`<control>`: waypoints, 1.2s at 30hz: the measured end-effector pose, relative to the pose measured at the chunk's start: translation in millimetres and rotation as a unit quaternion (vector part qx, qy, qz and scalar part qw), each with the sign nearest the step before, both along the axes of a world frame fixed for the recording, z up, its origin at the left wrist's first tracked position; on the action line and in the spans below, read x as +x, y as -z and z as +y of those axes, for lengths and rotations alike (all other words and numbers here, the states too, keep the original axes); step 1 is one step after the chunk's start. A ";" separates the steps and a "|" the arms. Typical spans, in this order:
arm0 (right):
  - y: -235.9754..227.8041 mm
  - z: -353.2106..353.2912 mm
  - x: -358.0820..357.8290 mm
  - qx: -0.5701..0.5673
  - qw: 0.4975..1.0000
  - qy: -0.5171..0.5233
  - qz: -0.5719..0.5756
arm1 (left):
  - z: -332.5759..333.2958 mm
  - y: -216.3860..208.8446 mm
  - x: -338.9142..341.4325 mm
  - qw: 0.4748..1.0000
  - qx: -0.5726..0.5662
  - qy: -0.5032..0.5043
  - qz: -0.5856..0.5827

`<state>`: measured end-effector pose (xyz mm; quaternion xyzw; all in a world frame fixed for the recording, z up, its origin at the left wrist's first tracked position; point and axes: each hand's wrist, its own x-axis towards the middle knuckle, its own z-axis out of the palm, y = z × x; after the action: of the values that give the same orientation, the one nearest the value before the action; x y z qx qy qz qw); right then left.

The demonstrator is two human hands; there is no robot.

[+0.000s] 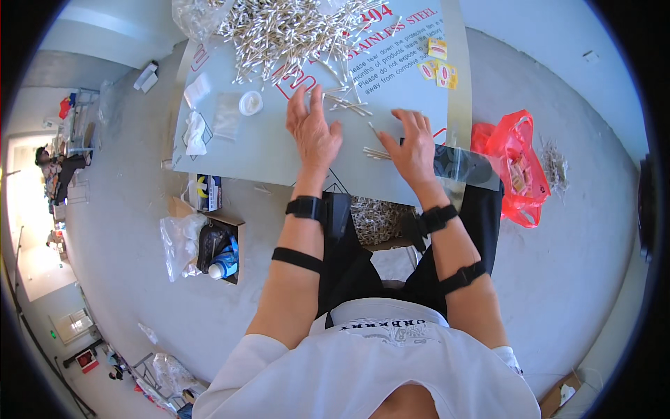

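Observation:
A big heap of white-tipped cotton swabs (279, 38) covers the far part of the table. My left hand (313, 134) hovers over the table's near half with fingers apart, holding nothing. Just beyond its thumb lie a few loose swabs (349, 105). My right hand (416, 150) is further right, its fingers stretched out and the thumb spread. By that thumb a small bunch of swabs (377, 152) pokes out; whether the palm touches it is hidden. One single swab (373, 128) slants close to the thumb tip. A round white tub (250, 103) stands left of my left hand.
Clear plastic bags (225, 123) and white crumpled wrap (195, 133) lie at the table's left. Yellow packets (441, 70) sit at the far right. A red plastic bag (513, 171) hangs beside the right edge. Below are a box of swabs (380, 222) and a carton (235, 262).

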<state>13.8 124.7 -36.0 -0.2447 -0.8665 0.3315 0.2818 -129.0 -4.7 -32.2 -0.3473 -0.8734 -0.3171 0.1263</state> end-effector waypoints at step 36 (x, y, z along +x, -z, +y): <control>5.5 38.9 -37.8 -0.053 0.993 -0.078 -0.064 | 6.4 21.1 -17.1 0.993 -0.103 0.013 0.060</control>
<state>-24.0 163.7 -41.5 -0.2114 -0.8805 0.3815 0.1859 -146.2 1.7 -53.3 -0.3879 -0.8879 -0.2057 0.1375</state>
